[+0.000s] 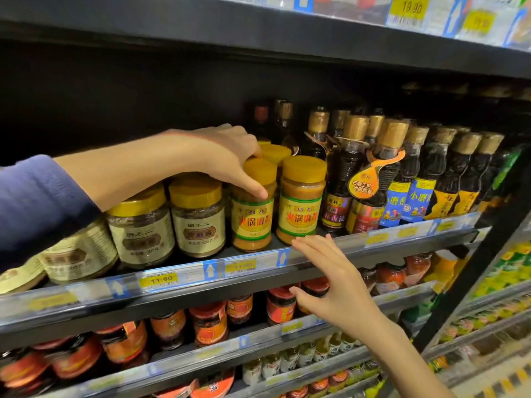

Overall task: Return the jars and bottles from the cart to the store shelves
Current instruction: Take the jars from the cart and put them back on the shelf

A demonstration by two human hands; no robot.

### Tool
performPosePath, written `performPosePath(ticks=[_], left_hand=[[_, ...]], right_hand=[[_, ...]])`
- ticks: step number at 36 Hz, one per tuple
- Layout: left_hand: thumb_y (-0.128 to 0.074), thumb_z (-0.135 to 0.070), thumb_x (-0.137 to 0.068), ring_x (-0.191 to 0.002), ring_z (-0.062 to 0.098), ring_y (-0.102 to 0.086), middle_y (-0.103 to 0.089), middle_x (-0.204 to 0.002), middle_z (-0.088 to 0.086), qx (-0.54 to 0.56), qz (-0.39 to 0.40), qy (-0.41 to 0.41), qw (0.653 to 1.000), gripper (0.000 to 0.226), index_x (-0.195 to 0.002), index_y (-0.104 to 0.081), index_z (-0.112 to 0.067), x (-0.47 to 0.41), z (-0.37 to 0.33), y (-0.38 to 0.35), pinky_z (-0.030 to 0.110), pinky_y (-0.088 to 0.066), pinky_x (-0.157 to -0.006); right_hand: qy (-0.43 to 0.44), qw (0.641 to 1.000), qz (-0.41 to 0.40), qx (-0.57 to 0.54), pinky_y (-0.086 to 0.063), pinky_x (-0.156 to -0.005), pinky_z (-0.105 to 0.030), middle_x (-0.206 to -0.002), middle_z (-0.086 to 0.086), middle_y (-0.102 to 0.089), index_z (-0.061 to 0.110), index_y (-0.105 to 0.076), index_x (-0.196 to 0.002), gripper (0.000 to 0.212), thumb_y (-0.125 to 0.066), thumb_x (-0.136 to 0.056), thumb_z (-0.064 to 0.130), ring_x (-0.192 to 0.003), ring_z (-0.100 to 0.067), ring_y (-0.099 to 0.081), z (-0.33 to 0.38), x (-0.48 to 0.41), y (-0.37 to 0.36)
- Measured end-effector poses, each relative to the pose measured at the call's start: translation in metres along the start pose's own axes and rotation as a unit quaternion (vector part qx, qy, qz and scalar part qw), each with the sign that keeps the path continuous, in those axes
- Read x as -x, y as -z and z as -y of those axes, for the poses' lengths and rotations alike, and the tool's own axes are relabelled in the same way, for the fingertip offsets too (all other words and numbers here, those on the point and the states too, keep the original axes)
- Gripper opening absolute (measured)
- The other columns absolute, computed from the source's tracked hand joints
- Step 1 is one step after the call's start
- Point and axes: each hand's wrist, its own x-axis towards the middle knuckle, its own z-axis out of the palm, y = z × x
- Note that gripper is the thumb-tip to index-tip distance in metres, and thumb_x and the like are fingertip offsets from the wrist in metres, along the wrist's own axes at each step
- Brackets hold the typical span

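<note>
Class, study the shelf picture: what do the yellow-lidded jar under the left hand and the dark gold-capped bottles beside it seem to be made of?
The yellow-lidded sauce jar with the green-edged label, gripped by the left hand: probably clear plastic, its tan contents showing through; matte lid, likely plastic. The dark gold-capped bottles: glossy, with bright highlights, probably glass, though plastic is possible.

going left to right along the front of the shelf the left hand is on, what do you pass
Flat round tins → two wide jars with beige labels → yellow-lidded jar under the left hand → its twin jar → dark sesame oil bottles with gold caps
</note>
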Motion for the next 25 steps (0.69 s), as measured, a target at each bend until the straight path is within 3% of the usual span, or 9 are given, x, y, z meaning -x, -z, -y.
performPosePath(ticks=[4, 8, 11, 14, 19, 25], left_hand=[[-0.044, -0.08, -0.071, -0.117, 0.025, -0.05, -0.049, -0.134, 0.002, -0.022, -0.022, -0.007, 0.999, 0.087, -0.139, -0.037, -0.025, 0.01, -0.001, -0.005, 0.04, -0.048, -0.091], [-0.04, -0.077, -0.076, -0.12, 0.027, -0.048, -0.044, -0.137, 0.003, -0.037, -0.057, 0.012, 0.998, 0.084, -0.142, -0.03, -0.026, 0.031, -0.003, -0.01, 0.045, -0.041, -0.098], [-0.042, -0.071, -0.081, -0.119, 0.029, -0.05, -0.044, -0.138, 0.004, -0.024, -0.082, 0.054, 0.995, 0.076, -0.142, -0.031, -0.025, 0.053, -0.004, -0.01, 0.046, -0.042, -0.094], [-0.045, -0.063, -0.085, -0.117, 0.03, -0.053, -0.045, -0.139, 0.007, -0.026, -0.101, 0.077, 0.992, 0.071, -0.141, -0.033, -0.021, 0.083, -0.008, -0.011, 0.044, -0.047, -0.086], [-0.045, -0.055, -0.089, -0.129, 0.027, -0.043, -0.039, -0.146, 0.005, -0.016, -0.078, 0.113, 0.99, 0.07, -0.145, -0.028, -0.017, 0.14, -0.026, -0.027, 0.042, -0.046, -0.095], [-0.045, -0.044, -0.094, -0.136, 0.026, -0.034, -0.03, -0.152, 0.009, -0.005, -0.009, 0.145, 0.989, 0.066, -0.147, -0.025, -0.01, 0.211, -0.064, -0.046, 0.037, -0.035, -0.106]], right_hand=[[0.011, 1.0, 0.003, 0.005, -0.007, -0.118, -0.017, -0.129, 0.017, -0.047, 0.017, -0.051, -0.133, 0.063, -0.06, -0.075, 0.04, -0.126, 0.006, -0.034, -0.001, -0.001, 0.001], [0.023, 0.999, 0.025, 0.032, -0.005, -0.118, -0.017, -0.132, 0.013, -0.048, 0.017, -0.047, -0.137, 0.067, -0.061, -0.076, 0.04, -0.128, -0.004, -0.038, -0.002, -0.001, 0.004], [0.036, 0.997, 0.041, 0.058, -0.009, -0.117, -0.027, -0.139, 0.004, -0.048, 0.016, -0.043, -0.14, 0.07, -0.067, -0.077, 0.035, -0.131, -0.009, -0.035, -0.002, -0.001, 0.006], [0.051, 0.991, 0.075, 0.094, -0.006, -0.117, -0.028, -0.144, 0.001, -0.042, 0.015, -0.035, -0.144, 0.077, -0.071, -0.078, 0.031, -0.135, -0.015, -0.034, -0.003, -0.001, 0.01], [0.058, 0.977, 0.147, 0.141, 0.0, -0.118, -0.03, -0.157, -0.003, -0.02, 0.015, -0.018, -0.15, 0.088, -0.068, -0.081, 0.034, -0.146, -0.02, -0.015, 0.0, -0.005, 0.021], [0.02, 0.967, 0.21, 0.141, -0.012, -0.12, -0.036, -0.16, -0.001, -0.002, 0.016, -0.008, -0.151, 0.089, -0.065, -0.085, 0.033, -0.148, -0.017, -0.002, 0.019, 0.002, 0.04]])
